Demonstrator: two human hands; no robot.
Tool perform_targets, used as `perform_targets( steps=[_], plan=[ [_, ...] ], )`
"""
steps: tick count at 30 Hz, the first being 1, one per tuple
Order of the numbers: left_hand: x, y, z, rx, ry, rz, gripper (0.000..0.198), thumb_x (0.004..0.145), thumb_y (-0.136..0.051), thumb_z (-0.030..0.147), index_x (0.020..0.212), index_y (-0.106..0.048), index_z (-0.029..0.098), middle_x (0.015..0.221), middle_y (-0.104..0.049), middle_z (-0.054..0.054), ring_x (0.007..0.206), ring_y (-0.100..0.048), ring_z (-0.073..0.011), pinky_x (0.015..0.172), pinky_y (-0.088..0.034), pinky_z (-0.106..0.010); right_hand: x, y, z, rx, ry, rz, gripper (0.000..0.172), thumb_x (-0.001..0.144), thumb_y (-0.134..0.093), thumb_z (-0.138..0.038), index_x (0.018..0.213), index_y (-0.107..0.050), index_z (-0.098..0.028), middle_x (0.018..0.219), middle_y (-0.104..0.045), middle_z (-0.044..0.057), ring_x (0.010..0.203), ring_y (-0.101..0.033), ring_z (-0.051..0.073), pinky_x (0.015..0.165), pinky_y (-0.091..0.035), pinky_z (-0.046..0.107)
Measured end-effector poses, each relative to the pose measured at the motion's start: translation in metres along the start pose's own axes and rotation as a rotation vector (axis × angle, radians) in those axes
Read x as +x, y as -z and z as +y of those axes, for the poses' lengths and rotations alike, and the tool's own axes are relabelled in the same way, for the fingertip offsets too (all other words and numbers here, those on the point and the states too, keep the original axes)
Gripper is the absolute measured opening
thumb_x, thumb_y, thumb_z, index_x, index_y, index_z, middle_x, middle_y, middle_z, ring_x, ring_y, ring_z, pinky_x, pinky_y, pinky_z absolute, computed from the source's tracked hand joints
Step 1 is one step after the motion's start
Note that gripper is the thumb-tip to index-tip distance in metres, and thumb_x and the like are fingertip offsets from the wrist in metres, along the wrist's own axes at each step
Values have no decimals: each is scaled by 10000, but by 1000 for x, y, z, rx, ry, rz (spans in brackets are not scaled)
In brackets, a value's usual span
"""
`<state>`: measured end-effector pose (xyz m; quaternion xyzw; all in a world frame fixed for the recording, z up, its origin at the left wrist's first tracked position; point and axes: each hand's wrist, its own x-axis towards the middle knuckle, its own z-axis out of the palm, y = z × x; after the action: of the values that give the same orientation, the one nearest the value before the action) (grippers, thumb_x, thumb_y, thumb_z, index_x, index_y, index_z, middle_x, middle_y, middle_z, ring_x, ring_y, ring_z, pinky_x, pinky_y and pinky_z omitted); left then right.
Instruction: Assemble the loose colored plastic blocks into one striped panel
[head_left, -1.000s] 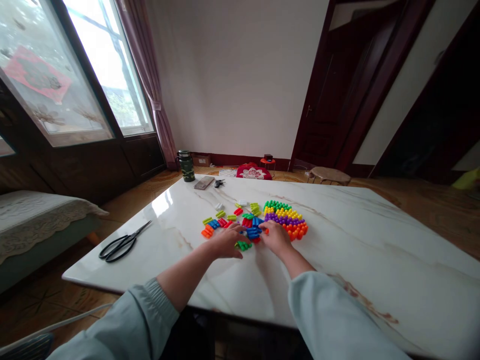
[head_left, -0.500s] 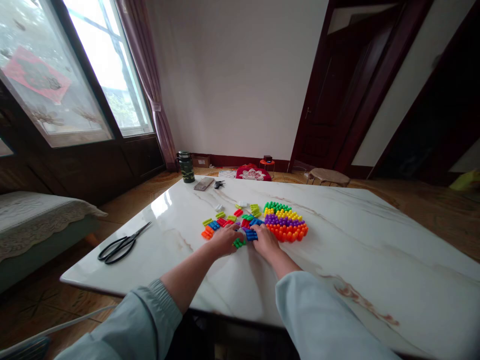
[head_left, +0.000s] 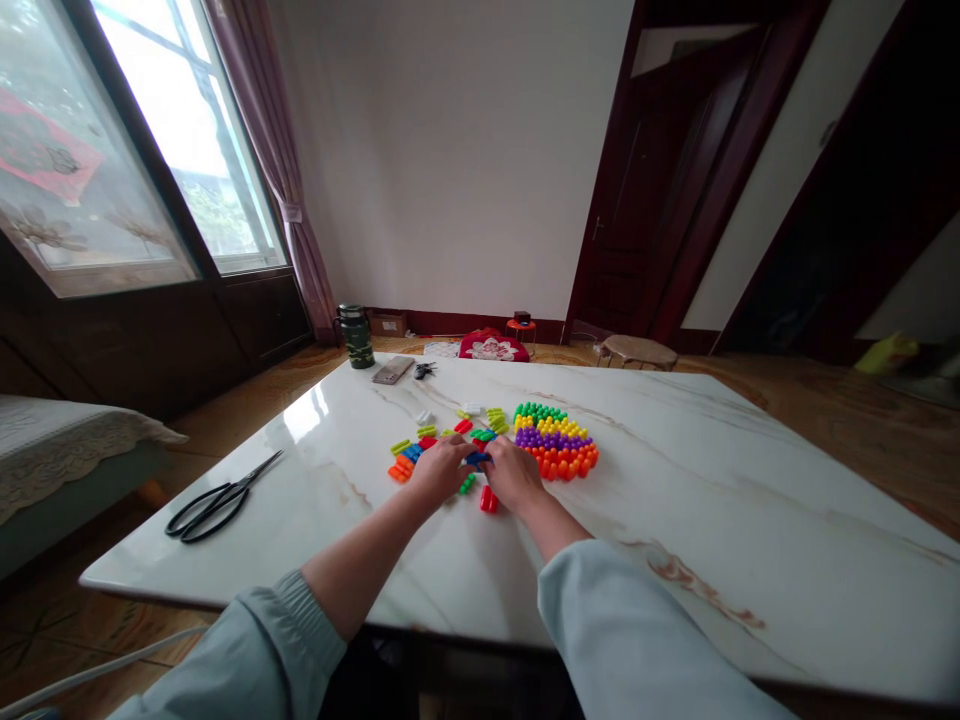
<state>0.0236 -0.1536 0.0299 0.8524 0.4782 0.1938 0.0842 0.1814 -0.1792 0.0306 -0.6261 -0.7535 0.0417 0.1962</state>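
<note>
My left hand (head_left: 441,470) and my right hand (head_left: 514,474) meet over the marble-patterned table (head_left: 637,600), their fingertips closed on a small blue plastic piece (head_left: 478,458) between them. A red piece (head_left: 489,499) lies just below my right hand, and a green piece (head_left: 467,484) sits under the gap between the hands. Around my left hand are scattered ribbed pieces, among them orange ones (head_left: 400,469) and yellow-green ones (head_left: 496,419). To the right of my right hand stands a block of round beads (head_left: 556,440) in green, yellow, purple and orange rows. My fingers partly hide the blue piece.
Black-handled scissors (head_left: 217,505) lie on the table's left side. Near the far edge are a camouflage-patterned flask (head_left: 355,337), a phone (head_left: 393,370) and keys (head_left: 424,370). A round stool (head_left: 637,351) stands beyond the table.
My hands have come closer together and now pinch a blue piece between them. A red piece now shows below my right hand. The view has shifted slightly to the right.
</note>
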Motion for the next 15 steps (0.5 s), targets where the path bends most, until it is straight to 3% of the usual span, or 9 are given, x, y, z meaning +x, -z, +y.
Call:
perform_targets(
  steps=[5,10,13,15],
  plan=[
    [0,-1,3,-326,145,134,160,721,-660,220,864,-724,188,754,-708,-17,713,-646,-166,690,-493,-255,-2,4,-6,351,-136,125,104,795,-626,-279,858,-636,-197,845,-694,33,801,-643,170,688,-450,248],
    [0,-13,4,-863,209,86,241,672,-701,271,876,-666,147,740,-724,-36,705,-687,-189,640,-532,-269,-4,4,-2,726,-218,156,167,752,-642,-249,903,-627,-179,777,-684,14,639,-633,137,592,-472,229],
    [1,-18,4,-878,227,70,262,645,-727,317,827,-641,149,668,-702,-26,671,-686,-196,626,-533,-279,-7,10,15,694,-268,80,171,780,-617,-299,890,-644,-171,759,-683,18,573,-615,125,537,-443,220],
    [1,-18,4,-850,247,77,260,634,-731,334,795,-630,156,639,-689,-16,667,-684,-198,629,-530,-282,-12,15,34,493,-301,-22,167,791,-601,-302,721,-660,-162,666,-662,24,581,-608,134,546,-418,222]
  ],
)
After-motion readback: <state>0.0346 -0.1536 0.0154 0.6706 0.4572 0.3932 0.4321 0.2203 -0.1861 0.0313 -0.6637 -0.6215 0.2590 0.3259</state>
